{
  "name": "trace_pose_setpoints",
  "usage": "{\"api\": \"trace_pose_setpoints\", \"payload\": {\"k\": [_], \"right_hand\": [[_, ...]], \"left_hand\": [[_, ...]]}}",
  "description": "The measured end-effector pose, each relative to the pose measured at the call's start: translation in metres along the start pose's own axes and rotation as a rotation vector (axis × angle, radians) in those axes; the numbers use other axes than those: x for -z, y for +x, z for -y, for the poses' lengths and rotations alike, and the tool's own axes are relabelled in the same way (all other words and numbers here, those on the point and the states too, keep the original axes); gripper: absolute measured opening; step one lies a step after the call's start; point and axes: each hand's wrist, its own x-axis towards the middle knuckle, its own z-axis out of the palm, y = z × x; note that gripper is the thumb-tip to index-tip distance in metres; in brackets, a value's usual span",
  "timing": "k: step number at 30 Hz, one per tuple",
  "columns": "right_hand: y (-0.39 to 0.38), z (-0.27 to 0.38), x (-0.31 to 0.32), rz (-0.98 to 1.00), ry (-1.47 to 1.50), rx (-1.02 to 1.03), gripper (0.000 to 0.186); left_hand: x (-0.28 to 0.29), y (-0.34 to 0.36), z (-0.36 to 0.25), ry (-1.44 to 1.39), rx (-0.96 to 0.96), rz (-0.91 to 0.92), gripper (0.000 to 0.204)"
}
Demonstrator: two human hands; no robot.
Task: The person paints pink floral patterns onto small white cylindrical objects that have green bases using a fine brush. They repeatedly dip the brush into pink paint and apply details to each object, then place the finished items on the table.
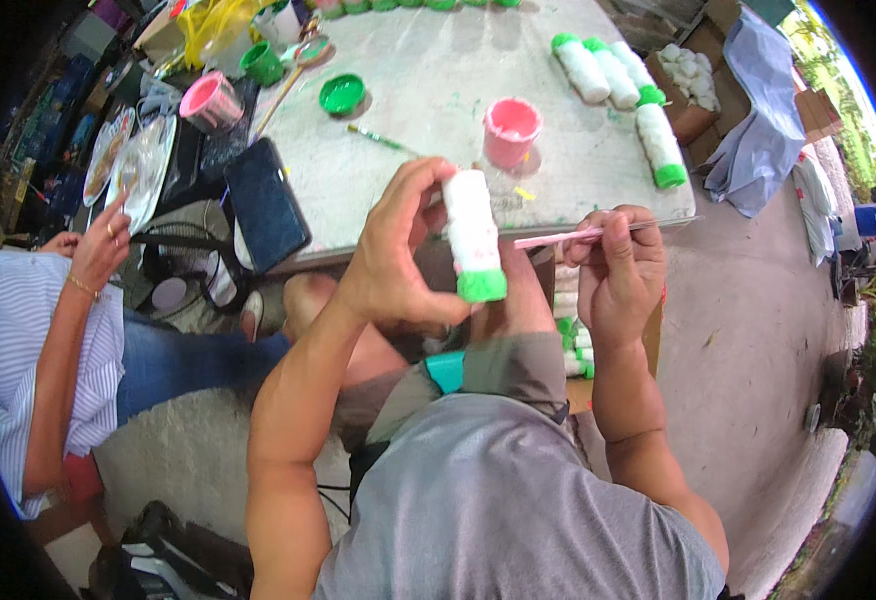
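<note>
My left hand (395, 255) is closed round a white, bumpy cylinder (471, 222) with a bright green end at the bottom. Small pink marks show just above that green end. Between the fingers of my right hand (620, 270) is a thin paintbrush (573, 238) with a clear handle and a pink tip. That tip points left, close to the cylinder; whether it touches I cannot tell. Beyond my hands, a pot of pink paint (511, 135) stands on the table (428, 70). A green-tipped brush (382, 140) and a round green paint dish (342, 95) lie to its left.
Several white-and-green cylinders (661, 145) lie at the table's right side, near a box of white lumps (690, 75). A dark tablet (265, 203) rests at the left edge. Another person (48, 330) sits at left, beside a black fan (183, 265).
</note>
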Motion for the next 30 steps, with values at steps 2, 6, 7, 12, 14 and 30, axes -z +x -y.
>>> {"api": "trace_pose_setpoints", "payload": {"k": [2, 6, 7, 12, 14, 30], "right_hand": [[-0.007, -0.002, 0.006, -0.032, -0.006, 0.012, 0.014], [-0.014, 0.008, 0.013, -0.043, 0.008, 0.072, 0.012], [-0.019, 0.01, 0.015, -0.052, 0.001, 0.072, 0.011], [-0.023, 0.024, 0.024, -0.05, 0.01, 0.14, 0.01], [-0.026, 0.024, 0.024, -0.046, 0.031, 0.157, 0.01], [0.0, 0.019, -0.013, 0.036, -0.085, 0.13, 0.018]], "left_hand": [[-0.008, -0.001, -0.001, -0.115, 0.082, -0.055, 0.112], [-0.007, -0.001, -0.005, -0.051, 0.057, -0.032, 0.111], [-0.008, -0.003, -0.006, -0.082, 0.07, -0.03, 0.111], [-0.009, -0.001, -0.005, -0.199, 0.075, -0.016, 0.114], [-0.007, 0.003, -0.007, -0.184, 0.108, -0.021, 0.114], [-0.007, 0.0, -0.006, -0.244, 0.062, 0.001, 0.112]]}}
